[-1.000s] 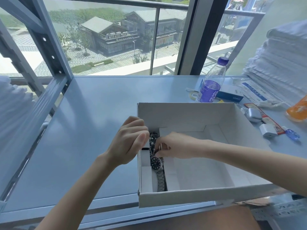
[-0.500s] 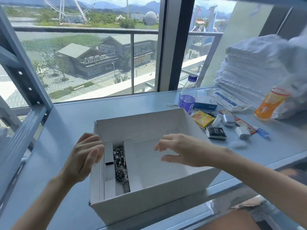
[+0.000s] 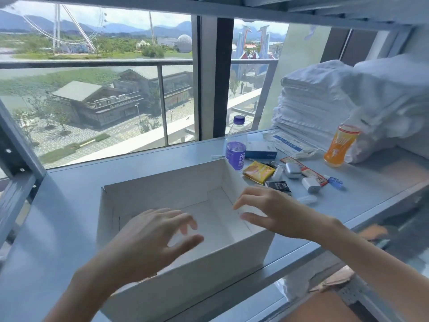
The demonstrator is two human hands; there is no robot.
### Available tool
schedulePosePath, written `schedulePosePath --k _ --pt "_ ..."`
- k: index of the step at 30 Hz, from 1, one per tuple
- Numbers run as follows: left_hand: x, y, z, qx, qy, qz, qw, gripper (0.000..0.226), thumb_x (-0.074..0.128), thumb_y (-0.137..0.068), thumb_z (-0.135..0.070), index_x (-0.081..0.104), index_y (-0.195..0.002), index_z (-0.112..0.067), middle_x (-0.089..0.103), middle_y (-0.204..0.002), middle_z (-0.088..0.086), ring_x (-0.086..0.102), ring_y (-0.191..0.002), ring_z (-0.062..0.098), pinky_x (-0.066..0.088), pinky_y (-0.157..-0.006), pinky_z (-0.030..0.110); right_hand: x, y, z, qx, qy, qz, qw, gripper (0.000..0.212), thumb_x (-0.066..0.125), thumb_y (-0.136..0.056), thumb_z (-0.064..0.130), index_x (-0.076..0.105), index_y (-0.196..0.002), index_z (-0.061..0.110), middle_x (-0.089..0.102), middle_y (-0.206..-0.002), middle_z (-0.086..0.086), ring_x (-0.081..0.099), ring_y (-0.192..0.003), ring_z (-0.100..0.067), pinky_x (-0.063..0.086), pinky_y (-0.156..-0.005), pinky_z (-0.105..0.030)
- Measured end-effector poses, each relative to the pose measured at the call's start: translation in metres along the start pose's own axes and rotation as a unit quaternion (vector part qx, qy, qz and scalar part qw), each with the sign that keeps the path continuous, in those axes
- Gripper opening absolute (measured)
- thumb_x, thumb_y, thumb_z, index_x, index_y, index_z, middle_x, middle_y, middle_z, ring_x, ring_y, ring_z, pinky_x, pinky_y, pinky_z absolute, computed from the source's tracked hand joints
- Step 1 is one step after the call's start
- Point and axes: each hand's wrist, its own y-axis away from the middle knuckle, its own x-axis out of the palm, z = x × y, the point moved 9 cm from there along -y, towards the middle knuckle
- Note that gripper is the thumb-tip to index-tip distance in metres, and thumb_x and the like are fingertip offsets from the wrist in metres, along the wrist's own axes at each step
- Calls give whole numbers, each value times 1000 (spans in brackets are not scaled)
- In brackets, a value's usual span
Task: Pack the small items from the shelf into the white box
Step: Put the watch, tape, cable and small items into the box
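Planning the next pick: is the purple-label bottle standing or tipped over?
Standing. The bottle is vertical on the shelf, with its cap at the top, beside the far right corner of the white box.

Shelf [image 3: 69, 205] lies open left of the white box [image 3: 162, 189]; bottle [image 3: 236, 145], cup [image 3: 339, 147] and towels [image 3: 313, 108] crowd its right.

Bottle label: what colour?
The bottle label is purple with white characters; the head view shows it.

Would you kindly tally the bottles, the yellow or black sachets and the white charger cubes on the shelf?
Bottles: 2 (purple-labelled bottle, orange bottle)
Sachets: 2 (yellow sachet, black sachet)
Charger cubes: 1 (white charger cube)
Total: 5
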Motion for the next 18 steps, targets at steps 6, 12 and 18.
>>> schedulePosePath --k 6,12,18 --pt "37 -37 -61 -37 -44 -44 997 49 22 -87 -68 45 -118 -38 56 -109 -23 52 -100 -2 31 -75 16 -23 42 -46 0 -26 -32 999 17 59 -90 23 67 -103 15 60 -105 4 55 -100 -7 43 -87 -22" --pt "56 -67 -93 -124 -116 -97 981 39 40 -86 -51 50 -62 -22 53 -51 -11 55 -44 10 29 -39 21 -32 76 -133 31 -33 -21 999 16 63 -87 17 68 -102 13 61 -105 3 56 -100 -8 42 -88 -19" --pt "62 -84 -112 -191 -132 -187 954 40 41 -80 -46 40 -50 -20 42 -39 -7 45 -33 16 8 -44 11 -14 90 -221 58 -6 31 998 13 64 -87 15 68 -99 11 60 -101 -1 55 -96 -17 44 -88 -31"
